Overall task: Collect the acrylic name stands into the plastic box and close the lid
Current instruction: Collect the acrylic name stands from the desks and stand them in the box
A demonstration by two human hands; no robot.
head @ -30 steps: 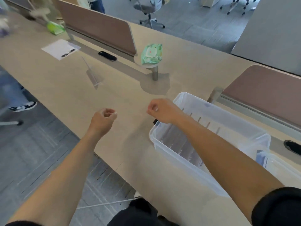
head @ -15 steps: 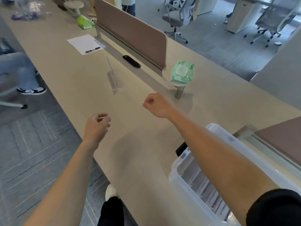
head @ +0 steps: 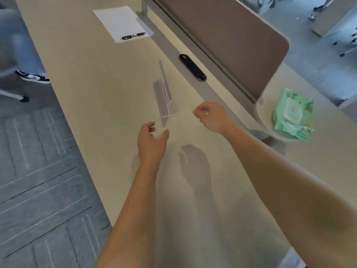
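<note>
A clear acrylic name stand [head: 164, 93] stands upright on the beige desk [head: 96, 78], edge-on to me. My left hand [head: 151, 144] hovers just below its near end, fingers and thumb apart, holding nothing and not touching it. My right hand [head: 212, 117] is a little to the right of the stand, fingers curled into a loose fist with nothing in it. Only a sliver of the plastic box [head: 295, 258] shows at the bottom right corner.
A brown divider panel [head: 231, 39] runs along the desk's far side, with a black oblong device [head: 192, 67] beside it. A sheet of paper [head: 119, 22] with a pen [head: 133, 35] lies further off. Green wet wipes [head: 293, 115] sit at right. A seated person's shoe [head: 32, 76] shows left.
The view has moved left along the desk, so the box has nearly left the frame. Both hands have come close to the stand, and my left hand has opened from a fist.
</note>
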